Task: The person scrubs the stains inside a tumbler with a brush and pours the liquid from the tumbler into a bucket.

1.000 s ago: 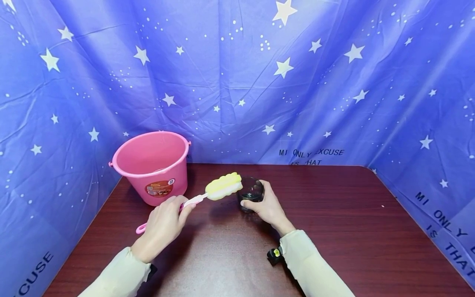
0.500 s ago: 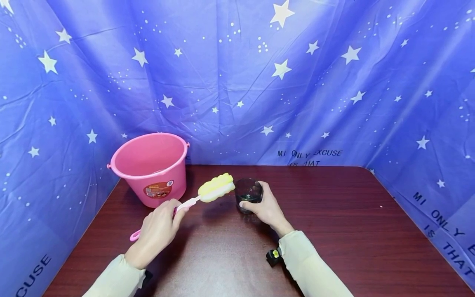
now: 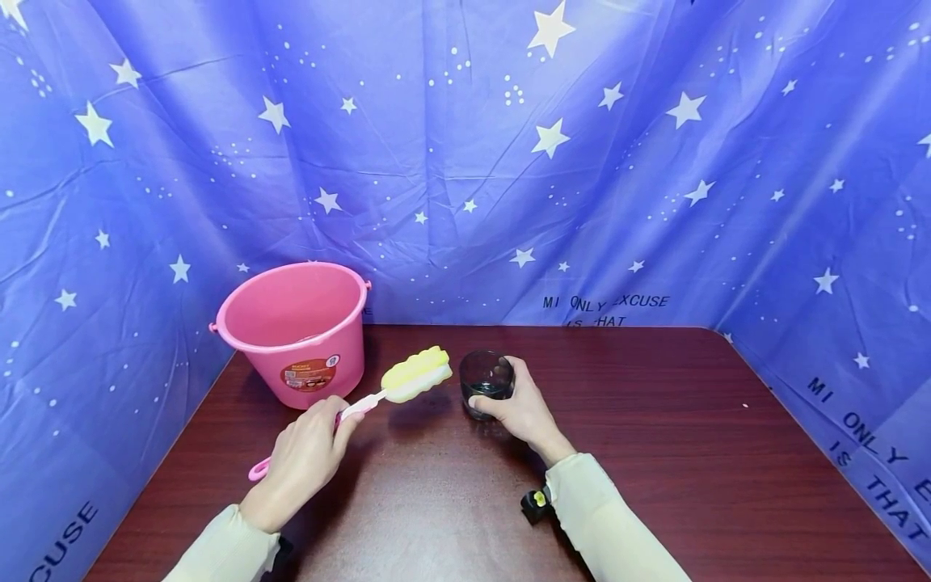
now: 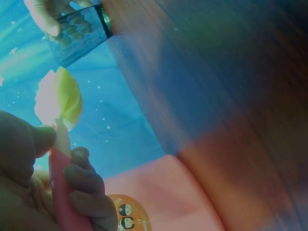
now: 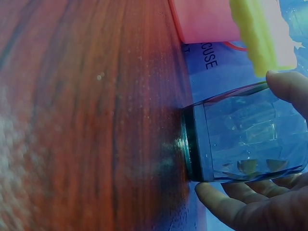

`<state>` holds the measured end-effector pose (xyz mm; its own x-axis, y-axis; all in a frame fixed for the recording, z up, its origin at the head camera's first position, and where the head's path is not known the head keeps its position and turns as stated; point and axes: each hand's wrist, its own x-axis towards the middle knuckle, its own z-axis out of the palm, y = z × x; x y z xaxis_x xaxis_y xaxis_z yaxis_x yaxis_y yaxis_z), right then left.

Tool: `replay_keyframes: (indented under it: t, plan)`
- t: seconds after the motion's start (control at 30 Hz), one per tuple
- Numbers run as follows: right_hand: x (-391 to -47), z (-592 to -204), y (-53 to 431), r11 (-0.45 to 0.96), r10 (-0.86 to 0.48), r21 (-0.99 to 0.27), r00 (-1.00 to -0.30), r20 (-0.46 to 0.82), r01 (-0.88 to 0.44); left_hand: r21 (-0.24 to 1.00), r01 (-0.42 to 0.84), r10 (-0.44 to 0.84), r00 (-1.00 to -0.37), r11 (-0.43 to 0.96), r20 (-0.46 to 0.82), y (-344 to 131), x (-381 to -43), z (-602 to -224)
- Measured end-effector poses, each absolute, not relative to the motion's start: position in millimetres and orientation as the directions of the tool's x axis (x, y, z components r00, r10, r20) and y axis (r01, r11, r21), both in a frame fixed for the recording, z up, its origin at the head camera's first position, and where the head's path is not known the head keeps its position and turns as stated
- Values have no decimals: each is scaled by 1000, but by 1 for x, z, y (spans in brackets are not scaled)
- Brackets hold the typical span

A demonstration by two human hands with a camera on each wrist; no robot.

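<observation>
My left hand (image 3: 301,453) grips the pink and white handle of a sponge brush (image 3: 416,375), fingers wrapped round it in the left wrist view. The yellow and white sponge head (image 4: 60,98) points up and right above the table, apart from the glass. A dark, clear drinking glass (image 3: 486,380) stands upright at the middle of the table. Round its right side my right hand (image 3: 520,408) holds it, thumb at the front; in the right wrist view the fingers lie along the far side of the glass (image 5: 245,137).
A pink bucket (image 3: 320,364) with an orange label stands at the back left of the dark red wooden table (image 3: 655,453). Blue star-printed cloth (image 3: 436,162) hangs behind and at both sides. A tiny pale speck lies on the right of the table.
My left hand has drawn the sponge brush left and slightly down, away from the glass, so a gap now shows between them. The right hand and the glass have stayed nearly still.
</observation>
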<state>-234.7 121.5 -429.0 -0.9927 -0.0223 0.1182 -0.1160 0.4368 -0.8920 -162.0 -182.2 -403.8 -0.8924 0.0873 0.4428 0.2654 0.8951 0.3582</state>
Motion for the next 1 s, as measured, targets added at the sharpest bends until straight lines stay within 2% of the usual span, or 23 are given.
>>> replay_keyframes:
  t: [1.0]
  plan:
    - [-235, -430, 122, 430, -31, -895, -993, 117, -119, 336, 180, 73, -948, 924, 308, -186, -168, -422]
